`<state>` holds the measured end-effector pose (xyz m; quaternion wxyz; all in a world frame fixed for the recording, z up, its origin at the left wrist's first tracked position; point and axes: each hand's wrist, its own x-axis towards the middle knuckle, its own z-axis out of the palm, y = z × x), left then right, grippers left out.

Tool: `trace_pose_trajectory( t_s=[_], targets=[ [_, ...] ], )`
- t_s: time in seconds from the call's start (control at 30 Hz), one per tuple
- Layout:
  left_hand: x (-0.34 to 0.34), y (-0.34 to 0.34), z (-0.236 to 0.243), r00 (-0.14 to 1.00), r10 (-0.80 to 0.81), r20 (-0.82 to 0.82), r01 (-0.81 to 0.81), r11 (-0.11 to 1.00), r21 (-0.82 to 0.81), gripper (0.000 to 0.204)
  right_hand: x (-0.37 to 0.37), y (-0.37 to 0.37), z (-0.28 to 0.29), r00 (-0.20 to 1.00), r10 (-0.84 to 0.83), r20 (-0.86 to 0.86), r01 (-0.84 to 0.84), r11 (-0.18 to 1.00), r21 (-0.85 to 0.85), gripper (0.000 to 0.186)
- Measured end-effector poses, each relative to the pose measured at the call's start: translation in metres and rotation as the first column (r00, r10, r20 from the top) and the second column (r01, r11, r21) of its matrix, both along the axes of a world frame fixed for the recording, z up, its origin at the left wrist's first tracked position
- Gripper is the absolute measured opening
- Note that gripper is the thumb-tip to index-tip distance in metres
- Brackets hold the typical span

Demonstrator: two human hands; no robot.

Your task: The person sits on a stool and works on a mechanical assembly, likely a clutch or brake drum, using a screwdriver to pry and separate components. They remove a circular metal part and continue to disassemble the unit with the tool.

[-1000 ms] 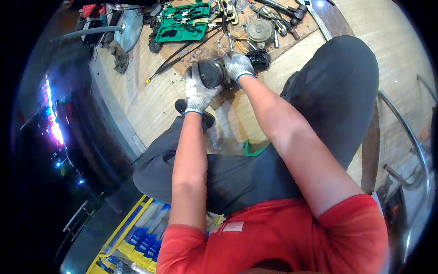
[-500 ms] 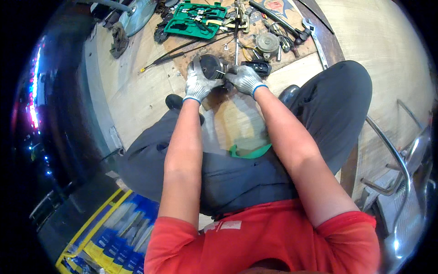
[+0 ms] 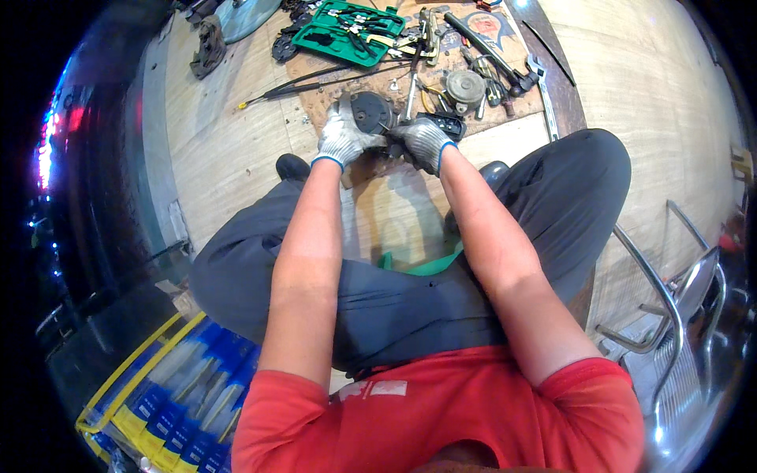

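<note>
The gloved left hand, half curled, grips a dark round part; the gloved right hand, fingers bent, meets its near edge, its hold hidden. Beyond: a green toolbox, a bluish disc cut off above.

Round black part partly covered by left hand, pale disc cropped at top, lights blurred

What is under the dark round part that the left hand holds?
Brown board shows beyond the dark round part. Directly beneath, I cannot see: the part itself and the left hand cover it. Whether it touches the board is unclear.
</note>
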<state>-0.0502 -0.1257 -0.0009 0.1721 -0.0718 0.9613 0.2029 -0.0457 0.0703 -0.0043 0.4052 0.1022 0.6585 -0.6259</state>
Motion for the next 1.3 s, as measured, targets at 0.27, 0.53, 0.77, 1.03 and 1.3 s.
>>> trace_pose_trajectory(
  t_s=[0.27, 0.53, 0.77, 1.03, 1.3],
  targets=[
    [-0.01, 0.021, 0.005, 1.0, 0.013, -0.018, -0.012, 0.999, 0.045, 0.137, -0.009, 0.009, -0.043, 0.652, 0.55, -0.522, -0.065, 0.726, 0.684, 0.029],
    [-0.01, 0.023, 0.008, 0.999, 0.03, -0.019, -0.03, 0.999, 0.015, 0.133, -0.003, 0.021, -0.025, 0.799, 0.252, -0.547, -0.063, 0.938, 0.34, 0.037],
    [-0.005, 0.031, 0.014, 0.999, 0.046, 0.007, -0.046, 0.998, 0.042, 0.131, -0.011, 0.016, -0.037, 0.755, 0.442, -0.484, -0.12, 0.819, 0.561, 0.046],
    [-0.005, 0.036, 0.007, 0.997, 0.009, -0.074, -0.005, 0.998, 0.056, 0.132, -0.005, 0.027, -0.063, 0.62, 0.329, -0.712, 0.011, 0.904, 0.427, 0.041],
    [-0.004, 0.023, -0.012, 0.991, 0.046, -0.126, -0.038, 0.997, 0.064, 0.128, -0.006, 0.012, -0.027, 0.733, 0.4, -0.55, -0.029, 0.826, 0.562, 0.045]
  ],
)
